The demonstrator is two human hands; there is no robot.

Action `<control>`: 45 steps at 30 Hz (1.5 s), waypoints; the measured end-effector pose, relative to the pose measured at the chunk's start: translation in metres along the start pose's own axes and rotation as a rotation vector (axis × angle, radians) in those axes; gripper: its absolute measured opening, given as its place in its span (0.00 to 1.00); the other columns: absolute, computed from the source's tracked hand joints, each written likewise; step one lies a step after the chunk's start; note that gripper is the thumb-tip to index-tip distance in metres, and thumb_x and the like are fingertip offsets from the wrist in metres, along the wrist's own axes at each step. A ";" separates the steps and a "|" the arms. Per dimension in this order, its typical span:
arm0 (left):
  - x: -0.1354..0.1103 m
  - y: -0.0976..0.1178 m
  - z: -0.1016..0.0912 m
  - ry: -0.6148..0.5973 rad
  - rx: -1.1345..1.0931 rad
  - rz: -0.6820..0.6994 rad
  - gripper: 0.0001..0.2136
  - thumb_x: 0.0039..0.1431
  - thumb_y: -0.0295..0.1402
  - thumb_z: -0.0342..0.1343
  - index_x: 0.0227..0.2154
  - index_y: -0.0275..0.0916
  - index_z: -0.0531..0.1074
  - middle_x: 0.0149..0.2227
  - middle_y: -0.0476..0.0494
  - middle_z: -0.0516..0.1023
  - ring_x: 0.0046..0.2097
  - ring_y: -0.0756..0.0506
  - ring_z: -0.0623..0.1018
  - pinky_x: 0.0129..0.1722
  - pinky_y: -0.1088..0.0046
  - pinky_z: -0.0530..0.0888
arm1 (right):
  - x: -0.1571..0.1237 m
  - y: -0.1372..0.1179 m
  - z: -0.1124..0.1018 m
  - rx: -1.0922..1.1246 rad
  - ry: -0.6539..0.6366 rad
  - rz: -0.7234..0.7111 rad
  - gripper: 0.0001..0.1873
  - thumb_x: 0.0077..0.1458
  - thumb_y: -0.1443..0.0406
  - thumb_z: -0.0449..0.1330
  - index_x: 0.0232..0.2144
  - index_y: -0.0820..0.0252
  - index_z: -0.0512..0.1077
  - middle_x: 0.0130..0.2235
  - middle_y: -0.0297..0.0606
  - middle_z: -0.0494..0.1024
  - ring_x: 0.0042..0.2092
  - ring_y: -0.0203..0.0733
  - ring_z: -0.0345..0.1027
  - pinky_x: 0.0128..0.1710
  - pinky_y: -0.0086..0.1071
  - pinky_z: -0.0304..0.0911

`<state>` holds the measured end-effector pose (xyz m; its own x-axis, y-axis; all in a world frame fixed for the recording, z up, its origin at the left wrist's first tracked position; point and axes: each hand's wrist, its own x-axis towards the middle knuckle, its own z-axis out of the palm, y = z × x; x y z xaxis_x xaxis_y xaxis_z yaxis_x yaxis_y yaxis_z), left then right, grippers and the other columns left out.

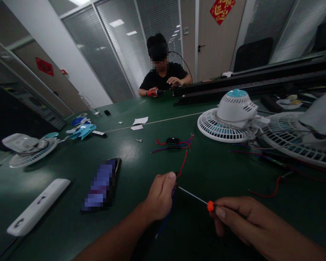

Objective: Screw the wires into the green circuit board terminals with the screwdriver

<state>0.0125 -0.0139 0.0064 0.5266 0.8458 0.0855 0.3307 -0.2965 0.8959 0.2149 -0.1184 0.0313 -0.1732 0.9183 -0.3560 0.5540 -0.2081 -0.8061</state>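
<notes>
In my left hand (160, 195), thumb and fingers are closed on a small wired part (175, 183), mostly hidden by the grip. A red wire (183, 165) rises from it and a blue wire (167, 218) hangs down towards me. My right hand (241, 215) grips a screwdriver (193, 194) by its orange handle. The thin shaft points left, and its tip is at or very near the wired part; contact cannot be made out. Beyond my hands, black modules (172, 140) with red and blue wires lie on the green table (136, 166).
White fan housings with grilles (220, 125) stand at right, near loose wires (277, 186). A phone (100, 186), a long white device (39, 206) and another fan part (34, 148) lie left. Across the table, a person (164, 74) holds a red power tool (152, 92) beside long black bars (220, 88).
</notes>
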 end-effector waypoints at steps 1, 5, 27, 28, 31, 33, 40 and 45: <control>0.000 0.000 0.000 0.001 0.000 0.000 0.22 0.67 0.44 0.35 0.18 0.40 0.57 0.18 0.54 0.57 0.21 0.51 0.61 0.26 0.72 0.60 | 0.000 0.000 0.000 -0.005 0.004 0.000 0.23 0.63 0.53 0.45 0.27 0.54 0.74 0.25 0.32 0.68 0.26 0.37 0.59 0.25 0.30 0.56; 0.001 -0.002 0.001 0.020 0.001 0.004 0.23 0.67 0.45 0.35 0.18 0.41 0.57 0.18 0.53 0.57 0.22 0.50 0.61 0.26 0.72 0.60 | -0.001 -0.001 0.000 -0.013 0.013 0.003 0.23 0.62 0.52 0.45 0.26 0.54 0.74 0.25 0.32 0.69 0.26 0.38 0.61 0.26 0.30 0.56; 0.000 -0.003 0.000 0.018 0.012 -0.030 0.24 0.66 0.47 0.36 0.18 0.40 0.58 0.18 0.53 0.57 0.22 0.50 0.61 0.27 0.72 0.61 | 0.000 -0.005 -0.001 0.014 0.021 -0.035 0.21 0.62 0.55 0.48 0.24 0.55 0.73 0.24 0.31 0.68 0.26 0.36 0.59 0.25 0.29 0.54; 0.000 -0.002 0.000 0.017 0.007 -0.029 0.24 0.66 0.47 0.36 0.18 0.40 0.58 0.18 0.53 0.57 0.22 0.50 0.61 0.27 0.72 0.61 | 0.000 -0.004 -0.001 0.016 0.026 -0.037 0.20 0.62 0.56 0.48 0.24 0.55 0.73 0.24 0.31 0.69 0.26 0.36 0.59 0.25 0.29 0.55; 0.000 -0.002 0.000 0.011 -0.004 -0.032 0.24 0.66 0.47 0.36 0.18 0.40 0.58 0.17 0.53 0.57 0.22 0.50 0.61 0.26 0.72 0.60 | 0.000 -0.002 0.000 0.028 0.024 -0.040 0.20 0.62 0.55 0.49 0.25 0.54 0.74 0.24 0.31 0.69 0.26 0.36 0.59 0.25 0.28 0.54; 0.001 -0.001 0.001 0.010 -0.006 -0.027 0.25 0.66 0.48 0.36 0.17 0.40 0.58 0.17 0.53 0.57 0.21 0.50 0.61 0.25 0.72 0.60 | 0.001 -0.002 0.000 0.028 0.012 -0.029 0.20 0.62 0.55 0.48 0.25 0.54 0.74 0.24 0.30 0.68 0.25 0.36 0.58 0.24 0.28 0.54; 0.000 -0.002 0.001 0.048 0.032 -0.005 0.24 0.66 0.46 0.37 0.18 0.40 0.59 0.17 0.53 0.57 0.22 0.50 0.62 0.27 0.72 0.61 | 0.001 -0.005 -0.002 0.012 0.012 -0.025 0.21 0.62 0.54 0.47 0.25 0.55 0.73 0.23 0.30 0.66 0.25 0.36 0.58 0.24 0.28 0.54; 0.000 -0.001 0.000 0.022 0.027 -0.013 0.23 0.66 0.45 0.36 0.18 0.41 0.58 0.17 0.53 0.57 0.22 0.50 0.62 0.27 0.71 0.61 | -0.001 -0.005 -0.002 0.034 0.002 -0.041 0.21 0.62 0.56 0.48 0.25 0.56 0.74 0.23 0.29 0.66 0.24 0.34 0.57 0.22 0.27 0.52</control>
<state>0.0123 -0.0137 0.0050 0.5045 0.8594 0.0835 0.3590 -0.2967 0.8849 0.2143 -0.1180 0.0367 -0.1930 0.9269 -0.3217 0.5188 -0.1819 -0.8353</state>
